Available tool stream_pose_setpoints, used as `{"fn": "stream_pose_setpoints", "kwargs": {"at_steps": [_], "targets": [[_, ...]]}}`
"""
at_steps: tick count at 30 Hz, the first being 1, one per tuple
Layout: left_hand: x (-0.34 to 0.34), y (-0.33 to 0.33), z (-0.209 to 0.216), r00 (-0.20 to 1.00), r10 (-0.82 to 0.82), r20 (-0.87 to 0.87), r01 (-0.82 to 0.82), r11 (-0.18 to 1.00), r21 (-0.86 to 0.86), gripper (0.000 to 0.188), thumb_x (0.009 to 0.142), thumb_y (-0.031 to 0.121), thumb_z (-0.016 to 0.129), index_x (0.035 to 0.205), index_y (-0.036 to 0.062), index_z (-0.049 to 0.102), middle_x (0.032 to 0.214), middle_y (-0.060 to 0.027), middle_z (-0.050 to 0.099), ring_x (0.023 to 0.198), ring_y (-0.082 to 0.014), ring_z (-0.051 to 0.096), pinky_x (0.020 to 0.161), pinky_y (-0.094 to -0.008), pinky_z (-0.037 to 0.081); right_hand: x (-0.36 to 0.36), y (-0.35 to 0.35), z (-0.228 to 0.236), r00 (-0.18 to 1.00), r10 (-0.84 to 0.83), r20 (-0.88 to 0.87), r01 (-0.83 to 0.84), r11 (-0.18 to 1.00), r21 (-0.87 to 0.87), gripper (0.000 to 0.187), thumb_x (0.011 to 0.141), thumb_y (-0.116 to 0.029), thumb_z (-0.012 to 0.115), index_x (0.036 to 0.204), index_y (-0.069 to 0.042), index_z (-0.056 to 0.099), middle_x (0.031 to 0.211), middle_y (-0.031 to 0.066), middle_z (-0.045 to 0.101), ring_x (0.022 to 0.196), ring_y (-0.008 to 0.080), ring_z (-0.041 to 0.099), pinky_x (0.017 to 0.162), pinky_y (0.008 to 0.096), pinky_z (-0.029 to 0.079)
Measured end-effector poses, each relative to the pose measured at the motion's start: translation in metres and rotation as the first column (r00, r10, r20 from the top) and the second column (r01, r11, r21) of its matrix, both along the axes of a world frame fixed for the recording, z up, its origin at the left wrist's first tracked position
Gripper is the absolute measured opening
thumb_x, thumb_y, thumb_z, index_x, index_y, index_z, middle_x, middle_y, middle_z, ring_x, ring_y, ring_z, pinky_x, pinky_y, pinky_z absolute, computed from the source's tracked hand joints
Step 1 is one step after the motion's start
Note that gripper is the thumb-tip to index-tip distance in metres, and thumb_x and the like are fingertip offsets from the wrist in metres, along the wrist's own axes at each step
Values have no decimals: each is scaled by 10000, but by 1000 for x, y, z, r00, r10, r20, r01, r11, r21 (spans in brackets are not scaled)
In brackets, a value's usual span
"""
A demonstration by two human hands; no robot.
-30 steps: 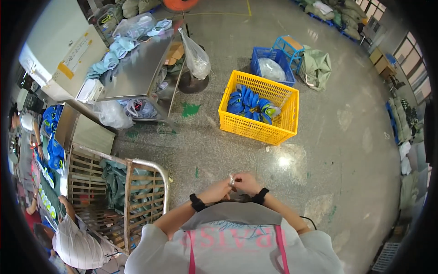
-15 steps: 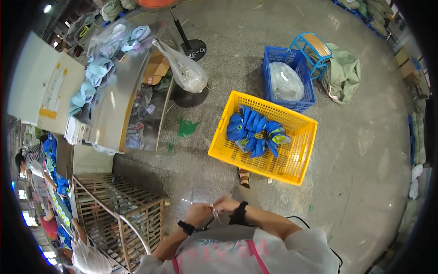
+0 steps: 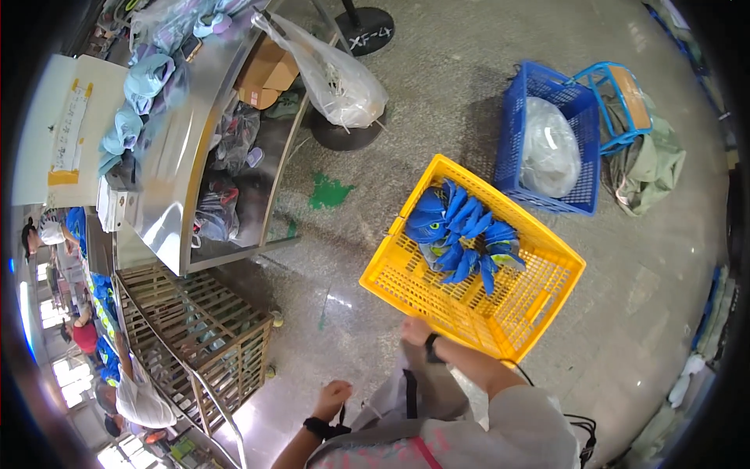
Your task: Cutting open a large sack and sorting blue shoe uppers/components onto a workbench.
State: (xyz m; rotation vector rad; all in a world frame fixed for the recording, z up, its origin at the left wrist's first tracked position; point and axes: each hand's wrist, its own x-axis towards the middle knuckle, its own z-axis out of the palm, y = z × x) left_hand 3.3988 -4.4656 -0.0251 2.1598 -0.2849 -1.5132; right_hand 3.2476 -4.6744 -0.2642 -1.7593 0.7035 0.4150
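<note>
Slatted cart (image 3: 231,354): near the left hand's side; a swinging elbow could strike its rail. Left hand (image 3: 332,400): fingers partly curled, nothing visible in them, grip cannot be told. Right hand (image 3: 415,328): fingers bent in beside the yellow crate's (image 3: 547,285) near wall — whether grasping, cannot tell; knuckles could scrape the rim. Blue shoe uppers (image 3: 467,223): loosely ringed inside that crate, liable to slide if tilted. Blue crate (image 3: 509,148): just beyond — a shove rightward could jam both.
</note>
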Motion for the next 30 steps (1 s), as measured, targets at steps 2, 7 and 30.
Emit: {"fn": "stream_pose_setpoints", "kwargs": {"at_steps": [2,7,30], "targets": [[-7,22,7,974,178,138,-192,976,98,183,703,91,538,832,9,638,809,-96,607,773,-173,566,696,-279,443,30,-70,-15,891,-326,-316,364,929,68,205,741,-155,505,913,-62,566,725,159,600,727,310,603,599,432,469],[-41,90,-23,991,27,133,-82,900,428,186,656,224,619,690,45,657,560,-74,597,519,-171,557,544,-308,462,73,-252,-97,921,-56,-386,-183,812,-555,329,852,-114,348,1168,-97,436,1245,129,422,881,307,594,718,431,493],[-110,174,-157,927,175,333,-207,976,64,361,854,323,462,1031,20,545,738,-186,593,762,-289,591,628,-383,468,0,-263,-32,673,358,-647,-691,617,-377,412,848,-197,340,1252,-178,418,1350,121,330,970,325,553,808,460,452]]}}
